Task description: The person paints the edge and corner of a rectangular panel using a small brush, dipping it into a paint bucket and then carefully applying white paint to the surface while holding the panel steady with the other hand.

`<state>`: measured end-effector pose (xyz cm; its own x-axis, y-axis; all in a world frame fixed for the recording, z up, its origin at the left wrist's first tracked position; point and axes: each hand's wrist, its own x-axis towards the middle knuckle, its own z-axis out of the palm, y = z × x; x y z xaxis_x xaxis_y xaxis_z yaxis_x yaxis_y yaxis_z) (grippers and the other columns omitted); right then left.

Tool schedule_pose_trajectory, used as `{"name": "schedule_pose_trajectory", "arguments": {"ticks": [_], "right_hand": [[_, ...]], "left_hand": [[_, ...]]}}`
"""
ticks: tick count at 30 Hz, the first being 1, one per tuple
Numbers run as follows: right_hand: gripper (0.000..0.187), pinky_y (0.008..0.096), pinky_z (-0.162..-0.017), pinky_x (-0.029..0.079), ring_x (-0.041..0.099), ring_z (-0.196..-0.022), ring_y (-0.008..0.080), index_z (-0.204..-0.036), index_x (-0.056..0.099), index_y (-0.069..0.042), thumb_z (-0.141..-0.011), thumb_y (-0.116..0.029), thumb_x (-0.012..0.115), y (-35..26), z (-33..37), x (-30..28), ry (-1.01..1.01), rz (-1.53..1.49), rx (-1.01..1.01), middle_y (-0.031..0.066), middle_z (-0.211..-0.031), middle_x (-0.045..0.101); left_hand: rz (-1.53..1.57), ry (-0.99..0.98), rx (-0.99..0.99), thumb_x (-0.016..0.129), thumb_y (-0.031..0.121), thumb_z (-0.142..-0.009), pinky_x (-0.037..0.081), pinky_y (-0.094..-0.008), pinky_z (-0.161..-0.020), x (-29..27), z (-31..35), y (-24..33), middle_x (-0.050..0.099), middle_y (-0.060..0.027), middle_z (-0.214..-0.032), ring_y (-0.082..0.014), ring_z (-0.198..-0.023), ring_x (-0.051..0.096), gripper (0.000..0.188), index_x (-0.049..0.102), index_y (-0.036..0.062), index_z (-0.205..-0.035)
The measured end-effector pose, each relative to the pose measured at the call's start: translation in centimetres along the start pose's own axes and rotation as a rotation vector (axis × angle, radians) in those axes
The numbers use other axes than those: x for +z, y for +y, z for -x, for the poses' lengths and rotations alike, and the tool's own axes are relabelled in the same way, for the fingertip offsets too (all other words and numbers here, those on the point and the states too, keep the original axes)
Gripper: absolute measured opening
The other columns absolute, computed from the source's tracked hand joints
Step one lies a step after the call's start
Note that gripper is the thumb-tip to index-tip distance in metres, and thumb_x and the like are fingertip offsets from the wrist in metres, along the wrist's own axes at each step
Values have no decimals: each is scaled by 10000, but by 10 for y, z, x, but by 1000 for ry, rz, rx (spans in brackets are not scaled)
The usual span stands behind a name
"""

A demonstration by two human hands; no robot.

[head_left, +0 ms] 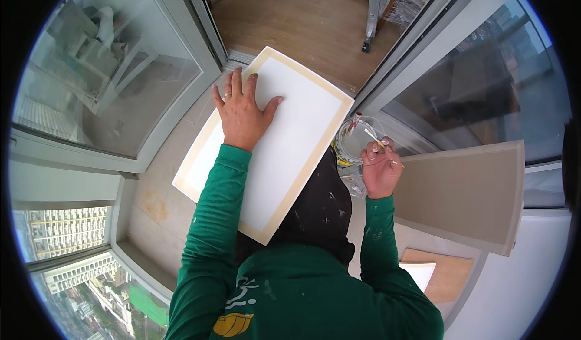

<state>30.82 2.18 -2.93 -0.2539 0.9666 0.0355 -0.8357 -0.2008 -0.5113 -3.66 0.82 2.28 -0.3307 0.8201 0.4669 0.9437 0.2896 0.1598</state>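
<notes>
A white rectangular panel (290,113) with a beige taped-looking border lies tilted across my lap. My left hand (242,113) rests on its upper left part, fingers spread, with a ring on one finger. To the right of the panel, my right hand (381,165) is closed on a thin paintbrush (380,141) with a light-coloured handle. White paint spots show on those fingers. Just beyond this hand stands a round clear-walled tub (346,143) with a red-handled tool (355,120) at its rim; its contents are hard to make out.
A large beige board (463,194) leans at the right, near a sliding glass door (460,92). Below it lie a brown sheet (451,274) and a white one (419,273). A glass door (103,73) stands at left. Ahead, ladder legs (374,13) rest on a wooden floor (284,22).
</notes>
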Motion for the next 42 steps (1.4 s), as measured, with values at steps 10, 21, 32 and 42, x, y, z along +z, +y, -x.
{"name": "schedule_pose_trajectory", "arguments": {"ticks": [10,21,32,42], "right_hand": [[279,405,-806,455,618,-945,236,-1297,667,-94,-1068,-224,578,-4,0,-19,-47,-11,-87,109,-1140,742],[477,406,-979,547,726,-1189,315,-1540,500,-27,-1199,-347,407,11,45,49,1,627,-328,191,-1503,602],[464,448,-1220,463,485,-1510,363,-1624,374,-8,-1195,-183,349,84,92,83,-57,880,-482,209,-1638,374],[464,523,-1281,395,429,-1537,378,-1596,372,41,-1199,-197,336,86,102,84,-108,812,-512,235,-1649,340]], "left_hand": [[-10,-329,-262,662,937,-790,611,-519,-979,1,-16,-25,744,-254,-1277,-405,-1143,765,1141,595,64,-1522],[-35,-588,-286,540,990,-800,547,-527,-1099,-5,-14,-30,710,-283,-1356,-428,-1280,703,1220,500,80,-1611],[-42,-508,-379,521,972,-827,508,-529,-1152,-14,4,-27,646,-279,-1469,-433,-1363,644,1195,482,81,-1623],[-25,-516,-412,520,966,-827,497,-521,-1168,-22,5,-13,645,-275,-1479,-438,-1370,639,1189,491,78,-1617]]}}
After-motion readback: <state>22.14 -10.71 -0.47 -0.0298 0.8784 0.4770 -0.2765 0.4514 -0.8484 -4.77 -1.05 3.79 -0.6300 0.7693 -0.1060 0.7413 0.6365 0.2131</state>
